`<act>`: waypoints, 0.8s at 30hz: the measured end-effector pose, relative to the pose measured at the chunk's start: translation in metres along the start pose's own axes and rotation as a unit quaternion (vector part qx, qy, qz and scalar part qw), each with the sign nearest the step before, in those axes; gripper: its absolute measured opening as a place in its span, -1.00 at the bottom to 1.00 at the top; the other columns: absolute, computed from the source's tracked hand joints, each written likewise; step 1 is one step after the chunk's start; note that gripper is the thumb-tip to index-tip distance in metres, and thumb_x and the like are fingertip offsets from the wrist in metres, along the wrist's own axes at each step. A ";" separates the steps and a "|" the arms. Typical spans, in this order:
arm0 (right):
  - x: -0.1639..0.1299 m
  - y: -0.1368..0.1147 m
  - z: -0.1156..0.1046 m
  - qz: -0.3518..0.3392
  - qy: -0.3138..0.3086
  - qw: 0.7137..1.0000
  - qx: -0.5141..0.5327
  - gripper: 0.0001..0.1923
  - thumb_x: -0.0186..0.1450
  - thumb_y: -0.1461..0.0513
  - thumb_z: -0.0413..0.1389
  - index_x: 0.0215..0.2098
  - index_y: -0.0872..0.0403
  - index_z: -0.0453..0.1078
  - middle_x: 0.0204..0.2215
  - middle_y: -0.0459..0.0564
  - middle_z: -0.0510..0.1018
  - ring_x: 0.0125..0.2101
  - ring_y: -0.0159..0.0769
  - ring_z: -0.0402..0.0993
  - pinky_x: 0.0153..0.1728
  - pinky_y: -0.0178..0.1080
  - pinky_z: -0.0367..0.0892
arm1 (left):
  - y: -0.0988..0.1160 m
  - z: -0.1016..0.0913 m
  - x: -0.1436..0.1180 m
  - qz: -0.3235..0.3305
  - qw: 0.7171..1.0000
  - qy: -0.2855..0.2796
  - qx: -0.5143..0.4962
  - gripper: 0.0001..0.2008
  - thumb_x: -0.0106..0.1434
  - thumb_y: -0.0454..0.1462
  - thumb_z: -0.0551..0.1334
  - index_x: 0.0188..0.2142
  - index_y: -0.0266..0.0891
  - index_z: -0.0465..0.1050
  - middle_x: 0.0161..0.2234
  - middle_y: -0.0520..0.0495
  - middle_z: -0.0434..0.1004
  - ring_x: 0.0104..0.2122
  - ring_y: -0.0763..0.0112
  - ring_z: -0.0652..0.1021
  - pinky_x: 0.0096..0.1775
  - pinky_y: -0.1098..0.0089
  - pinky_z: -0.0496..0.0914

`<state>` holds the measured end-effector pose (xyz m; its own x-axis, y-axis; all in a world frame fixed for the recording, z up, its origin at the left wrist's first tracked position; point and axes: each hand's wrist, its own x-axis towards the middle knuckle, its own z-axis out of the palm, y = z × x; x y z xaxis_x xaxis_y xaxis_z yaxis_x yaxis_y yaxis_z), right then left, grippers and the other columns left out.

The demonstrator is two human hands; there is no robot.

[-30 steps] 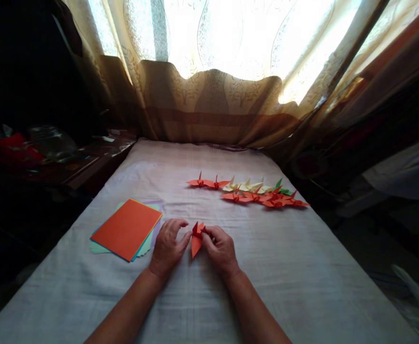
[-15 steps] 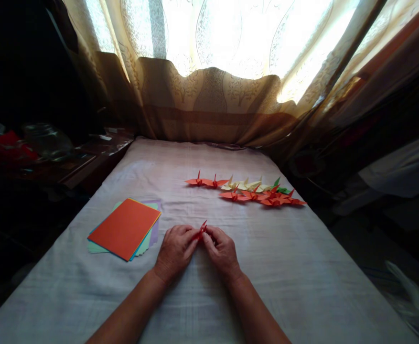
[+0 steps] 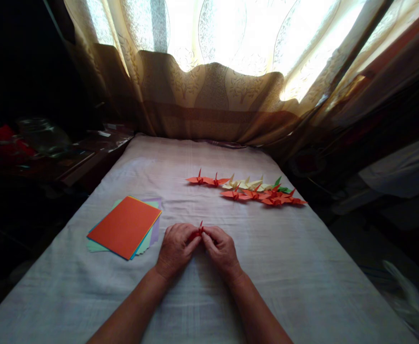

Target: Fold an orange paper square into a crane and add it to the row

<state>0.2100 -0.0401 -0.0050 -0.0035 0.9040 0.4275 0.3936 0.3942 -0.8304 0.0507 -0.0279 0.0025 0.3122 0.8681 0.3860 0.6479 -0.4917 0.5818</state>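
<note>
Hands: left hand [image 3: 176, 249], right hand [image 3: 222, 250] pinching orange paper fold [image 3: 198, 231].

One head-worn camera looks forward and down, close over the cloth-covered table [image 3: 302, 267].

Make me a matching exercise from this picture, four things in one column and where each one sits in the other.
Things:
1. folded orange piece
2. paper stack
3. paper cranes
4. curtain

Places:
A. in rows on the cloth, far right of the hands
B. hanging at the far end of the table
C. pinched between left hand and right hand
D. flat on the cloth, left of the hands

Pairs: 1-C, 2-D, 3-A, 4-B
</note>
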 end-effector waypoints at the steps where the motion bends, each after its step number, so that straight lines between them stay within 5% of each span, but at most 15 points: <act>1: 0.001 0.000 -0.001 0.000 -0.003 1.000 -0.006 -0.79 0.30 0.27 0.06 -0.24 -0.02 0.55 -0.36 -0.04 0.62 -0.32 -0.30 0.56 -0.26 -0.27 0.47 | 0.000 0.000 0.000 0.001 1.000 0.000 -0.002 -0.91 0.29 -0.23 0.23 -0.22 -0.12 0.50 -0.27 -0.05 0.60 -0.22 0.23 0.53 -0.13 0.21 0.34; 10: 0.002 0.000 0.000 -0.040 0.027 0.994 -0.102 -0.84 0.26 0.32 0.04 -0.29 0.01 0.46 -0.41 -0.07 0.56 -0.41 -0.33 0.49 -0.38 -0.32 0.40 | 0.001 -0.001 0.000 0.000 1.000 0.005 -0.018 -0.90 0.28 -0.27 0.22 -0.22 -0.13 0.51 -0.27 -0.05 0.61 -0.21 0.22 0.54 -0.12 0.19 0.34; 24: -0.002 -0.002 -0.002 -0.149 0.039 0.975 -0.160 -0.82 0.35 0.31 0.10 -0.17 0.00 0.54 -0.33 0.00 0.57 -0.31 -0.31 0.50 -0.25 -0.28 0.45 | 0.000 -0.003 0.001 -0.011 1.000 0.008 -0.003 -0.87 0.29 -0.27 0.19 -0.28 -0.14 0.53 -0.31 -0.03 0.62 -0.25 0.24 0.54 -0.16 0.22 0.32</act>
<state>0.2114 -0.0431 -0.0036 -0.0967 0.7370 0.6689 0.6528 0.5542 -0.5164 0.0493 -0.0273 0.0052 0.2866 0.8771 0.3855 0.6507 -0.4735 0.5936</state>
